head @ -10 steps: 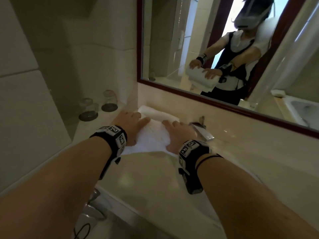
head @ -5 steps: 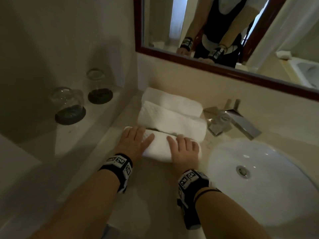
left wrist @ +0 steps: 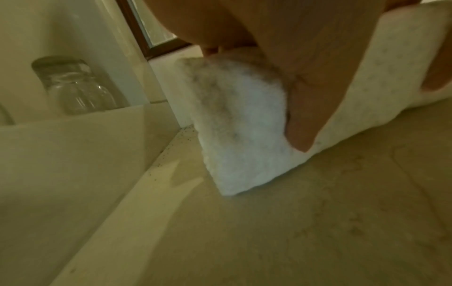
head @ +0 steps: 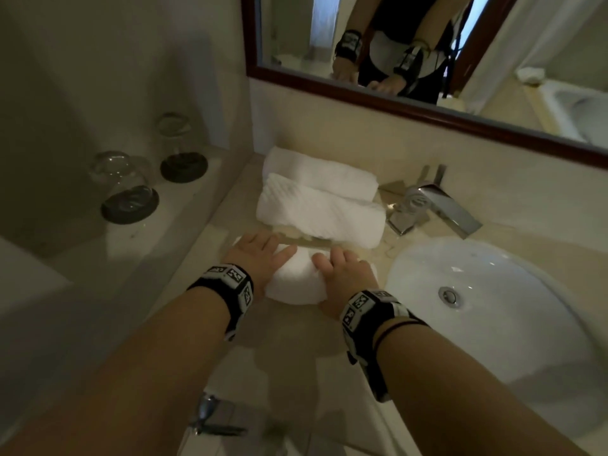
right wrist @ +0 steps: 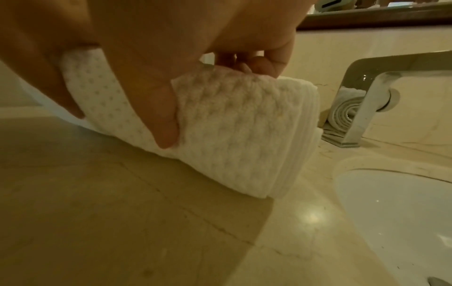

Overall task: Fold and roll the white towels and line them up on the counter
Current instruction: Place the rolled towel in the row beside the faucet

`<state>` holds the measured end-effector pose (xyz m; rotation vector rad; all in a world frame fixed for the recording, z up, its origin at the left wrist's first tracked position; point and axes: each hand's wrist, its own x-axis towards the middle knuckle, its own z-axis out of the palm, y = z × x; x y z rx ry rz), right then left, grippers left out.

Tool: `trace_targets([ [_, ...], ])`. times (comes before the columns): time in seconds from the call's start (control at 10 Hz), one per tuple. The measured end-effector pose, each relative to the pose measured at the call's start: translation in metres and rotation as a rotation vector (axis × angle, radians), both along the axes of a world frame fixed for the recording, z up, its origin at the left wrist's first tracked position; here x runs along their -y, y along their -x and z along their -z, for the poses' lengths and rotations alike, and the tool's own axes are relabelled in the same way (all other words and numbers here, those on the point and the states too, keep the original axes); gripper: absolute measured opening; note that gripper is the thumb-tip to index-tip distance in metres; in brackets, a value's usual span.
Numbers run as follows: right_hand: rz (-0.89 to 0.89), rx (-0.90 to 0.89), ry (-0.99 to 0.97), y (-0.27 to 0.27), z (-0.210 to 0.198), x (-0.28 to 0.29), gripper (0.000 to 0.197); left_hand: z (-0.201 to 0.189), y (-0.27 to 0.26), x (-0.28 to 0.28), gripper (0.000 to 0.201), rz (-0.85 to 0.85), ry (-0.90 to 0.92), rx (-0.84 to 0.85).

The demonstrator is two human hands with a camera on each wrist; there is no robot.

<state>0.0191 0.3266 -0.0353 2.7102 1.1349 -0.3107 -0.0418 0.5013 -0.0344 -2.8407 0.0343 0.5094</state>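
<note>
Two rolled white towels lie side by side at the back of the counter [head: 296, 340], the far one [head: 319, 176] against the wall and the second [head: 322, 212] in front of it. A third rolled towel [head: 296, 281] lies nearer me, a small gap from the second. My left hand [head: 256, 255] grips its left end and my right hand [head: 342, 271] its right end. In the wrist views each thumb [left wrist: 308, 108] [right wrist: 156, 108] presses the roll's near side [left wrist: 239, 125] [right wrist: 239, 131] while the fingers curl over the top.
A white sink [head: 493, 307] lies right of the towels, with a chrome faucet [head: 434, 205] behind it. Two upturned glasses [head: 121, 182] [head: 177, 143] stand on dark coasters on the raised ledge at left. A framed mirror [head: 427, 60] hangs above the back wall.
The view has tilted down onto the counter. Both hands have drawn the third roll slightly toward me, opening a narrow gap from the second roll.
</note>
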Motion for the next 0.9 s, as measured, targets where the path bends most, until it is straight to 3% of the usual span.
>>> trace_targets([
  [0.2, 0.09, -0.036, -0.01, -0.003, 0.004, -0.003, 0.068, 0.0, -0.02, 0.005, 0.074, 0.013, 0.1, 0.026],
  [0.3, 0.151, -0.018, -0.025, -0.012, 0.005, -0.012, 0.064, 0.009, -0.039, -0.005, 0.1, 0.122, 0.048, 0.386],
  [0.4, 0.16, 0.015, -0.027, -0.023, 0.003, -0.018, 0.058, 0.026, -0.051, -0.011, 0.101, 0.181, 0.075, 0.46],
  [0.5, 0.172, 0.001, -0.045, -0.034, 0.003, -0.019, 0.054, 0.039, -0.059, -0.012, 0.095, 0.169, 0.097, 0.472],
  [0.6, 0.181, -0.008, -0.054, -0.032, 0.005, -0.017, 0.056, 0.04, -0.057, -0.008, 0.077, 0.129, 0.131, 0.427],
  [0.8, 0.201, -0.11, -0.137, -0.027, -0.014, 0.001, 0.064, 0.0, -0.045, 0.01, 0.102, -0.073, 0.138, 0.133],
  [0.9, 0.246, -0.12, -0.167, -0.027, -0.031, 0.017, 0.065, -0.021, -0.039, 0.026, 0.094, -0.157, 0.2, 0.111],
])
